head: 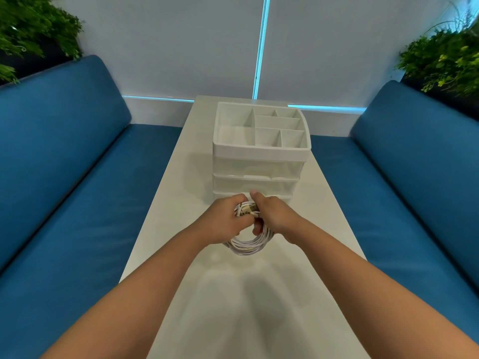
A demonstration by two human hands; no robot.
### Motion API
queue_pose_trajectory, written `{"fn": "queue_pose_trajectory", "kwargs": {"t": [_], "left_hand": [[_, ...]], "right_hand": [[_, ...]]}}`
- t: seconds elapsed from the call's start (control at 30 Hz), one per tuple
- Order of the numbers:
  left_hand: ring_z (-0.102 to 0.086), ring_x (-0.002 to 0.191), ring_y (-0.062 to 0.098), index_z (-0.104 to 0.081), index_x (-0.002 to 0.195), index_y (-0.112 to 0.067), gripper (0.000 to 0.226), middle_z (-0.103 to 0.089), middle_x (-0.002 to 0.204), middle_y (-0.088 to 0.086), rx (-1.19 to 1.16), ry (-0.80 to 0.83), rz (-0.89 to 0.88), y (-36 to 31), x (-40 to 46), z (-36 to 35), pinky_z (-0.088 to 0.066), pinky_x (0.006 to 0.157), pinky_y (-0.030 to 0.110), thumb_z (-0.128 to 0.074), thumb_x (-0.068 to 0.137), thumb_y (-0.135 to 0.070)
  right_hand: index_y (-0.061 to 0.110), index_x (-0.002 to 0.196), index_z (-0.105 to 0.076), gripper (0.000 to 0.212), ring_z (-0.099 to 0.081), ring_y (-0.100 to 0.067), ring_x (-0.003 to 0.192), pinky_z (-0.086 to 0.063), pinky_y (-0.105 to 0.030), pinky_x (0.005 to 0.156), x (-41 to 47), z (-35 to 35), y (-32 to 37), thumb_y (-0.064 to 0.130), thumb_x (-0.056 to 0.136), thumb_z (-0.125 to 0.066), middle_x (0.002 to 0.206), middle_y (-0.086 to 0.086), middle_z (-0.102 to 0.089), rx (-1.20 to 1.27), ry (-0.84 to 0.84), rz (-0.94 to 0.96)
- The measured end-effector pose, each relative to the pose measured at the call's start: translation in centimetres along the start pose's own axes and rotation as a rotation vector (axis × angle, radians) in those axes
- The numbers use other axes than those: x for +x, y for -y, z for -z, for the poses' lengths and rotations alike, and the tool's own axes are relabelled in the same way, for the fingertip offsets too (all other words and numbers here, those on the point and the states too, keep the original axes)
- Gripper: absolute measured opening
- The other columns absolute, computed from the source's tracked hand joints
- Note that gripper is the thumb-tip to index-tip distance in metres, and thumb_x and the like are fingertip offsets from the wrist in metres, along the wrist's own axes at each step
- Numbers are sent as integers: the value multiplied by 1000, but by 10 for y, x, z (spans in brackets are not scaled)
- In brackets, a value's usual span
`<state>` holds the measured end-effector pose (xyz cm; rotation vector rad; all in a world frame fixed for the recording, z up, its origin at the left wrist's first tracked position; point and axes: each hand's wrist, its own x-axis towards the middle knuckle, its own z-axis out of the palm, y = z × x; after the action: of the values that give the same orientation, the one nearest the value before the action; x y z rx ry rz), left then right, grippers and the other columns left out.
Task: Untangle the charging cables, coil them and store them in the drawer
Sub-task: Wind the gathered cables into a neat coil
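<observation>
Both arms reach forward, left hand (pixel 224 218) and right hand (pixel 272 216) meeting, fingers (pixel 256 229) curled closed.

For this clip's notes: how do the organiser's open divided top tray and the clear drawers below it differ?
The white divided top tray is open upward, split into several compartments, and opaque. The clear plastic drawers beneath it are see-through and all pushed shut, with nothing visible inside. Both belong to one organiser on the white table, and neither holds the coiled white charging cable, which the left hand and right hand grip.
</observation>
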<state>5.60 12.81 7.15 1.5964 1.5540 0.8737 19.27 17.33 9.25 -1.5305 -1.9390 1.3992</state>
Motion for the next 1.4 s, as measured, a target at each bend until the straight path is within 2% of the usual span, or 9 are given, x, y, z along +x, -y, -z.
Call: {"fn": "queue_pose_trajectory", "kwargs": {"t": [0.13, 0.33, 0.4, 0.53, 0.63, 0.77, 0.9, 1.13, 1.4], "left_hand": [[-56, 58, 1, -61, 95, -30, 9, -63, 73, -14, 60, 67, 17, 8, 6, 10, -44, 56, 16, -63, 91, -22], [-60, 79, 9, -42, 105, -21, 46, -61, 98, -3, 264, 200, 74, 10, 10, 9, -47, 62, 23, -79, 78, -27], [-64, 86, 18, -38, 113, -19, 57, -63, 103, 4, 289, 216, 96, 11, 9, 9, -52, 70, 36, -80, 75, -24], [-64, 84, 21, -32, 125, -18, 70, -61, 102, 6, 317, 228, 103, 11, 9, 9, -52, 69, 35, -79, 73, -16], [-65, 87, 25, -30, 123, -18, 71, -62, 99, 10, 290, 171, 70, 10, 11, 10, -53, 74, 40, -79, 73, -11], [-63, 88, 24, -31, 123, -24, 73, -57, 104, 7, 227, 66, -4, 3, 12, 15, -52, 77, 36, -80, 71, -9], [-55, 79, 5, -44, 122, -26, 65, -50, 121, -6, 128, 25, 21, 4, 10, 22, -45, 67, 23, -80, 71, -10], [-52, 112, 17, -39, 137, -31, 79, -42, 135, -4, 28, -95, 101, 17, 2, 10, -44, 88, 27, -84, 73, -20], [-61, 104, 17, -42, 133, -33, 89, -53, 128, -1, -154, -116, 199, 18, 3, 6, -53, 82, 31, -92, 61, -14]], "right_hand": [[12, 106, -54, 27, -60, -19, 92, -48, -38, 89, -3, 7, 1, 37, 98, -48, 102, -6, -63, -97, 124, 177], [18, 135, -24, 68, -56, -11, 77, -45, -23, 66, 0, 13, 7, 11, 83, -68, 88, 3, -58, -387, 395, 121], [17, 139, -18, 75, -54, -14, 73, -43, -24, 62, 2, 10, 6, 10, 82, -66, 85, 1, -56, -506, 384, 130], [12, 147, -17, 68, -49, -17, 82, -37, -23, 61, 1, -1, 1, 12, 91, -55, 91, 2, -51, -594, 311, 172], [8, 138, -33, 46, -50, -22, 97, -38, -28, 76, 2, -7, -4, 11, 94, -45, 115, -9, -49, -571, 247, 207], [12, 99, -39, 6, -42, -20, 84, -33, -28, 64, 2, -7, -8, 10, 94, -41, 97, -7, -45, -522, 144, 252], [12, 93, -38, 4, -39, -12, 66, -30, -24, 55, 1, -3, -9, 10, 95, -41, 80, 0, -43, -447, 98, 241], [9, 103, -44, 7, -42, -10, 62, -33, -24, 55, 1, -3, -13, 10, 96, -44, 76, 3, -46, -259, 62, 170], [8, 101, -43, 6, -42, -10, 65, -32, -24, 55, -2, -1, -13, 11, 96, -45, 77, 2, -45, -311, 67, 148]]}}
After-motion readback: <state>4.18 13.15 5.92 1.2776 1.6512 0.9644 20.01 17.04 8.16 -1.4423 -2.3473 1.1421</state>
